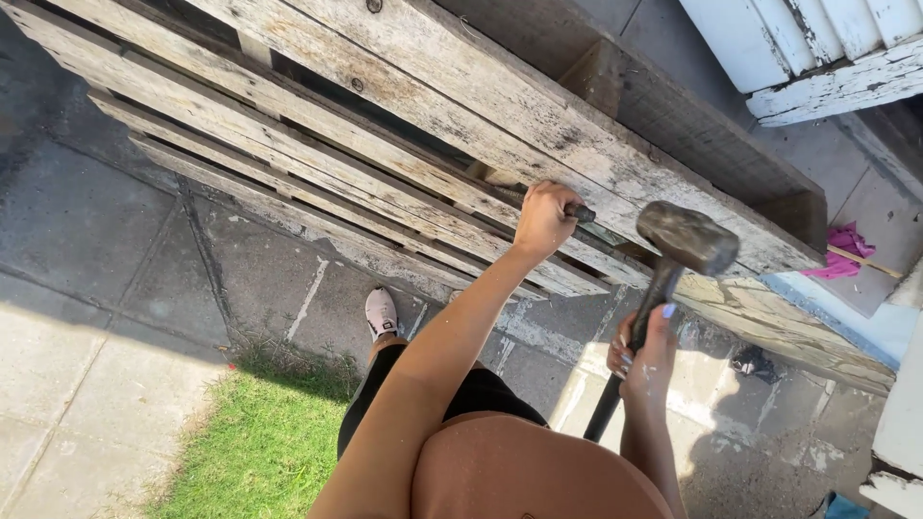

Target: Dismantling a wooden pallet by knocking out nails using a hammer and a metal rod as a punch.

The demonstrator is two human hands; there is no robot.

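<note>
A weathered wooden pallet (404,125) stands on its edge in front of me. My left hand (544,217) is closed around a dark metal bar (580,211) whose tip sits in a gap between two pallet slats. My right hand (646,350) grips the black handle of a heavy hammer. The hammer's grey steel head (687,236) is raised just right of the bar's end, close to the pallet but apart from it.
My foot in a light shoe (382,311) rests on the paving below the pallet. A grass patch (260,442) lies at lower left. White painted wood (817,48) is at upper right, a pink rag (844,252) at right.
</note>
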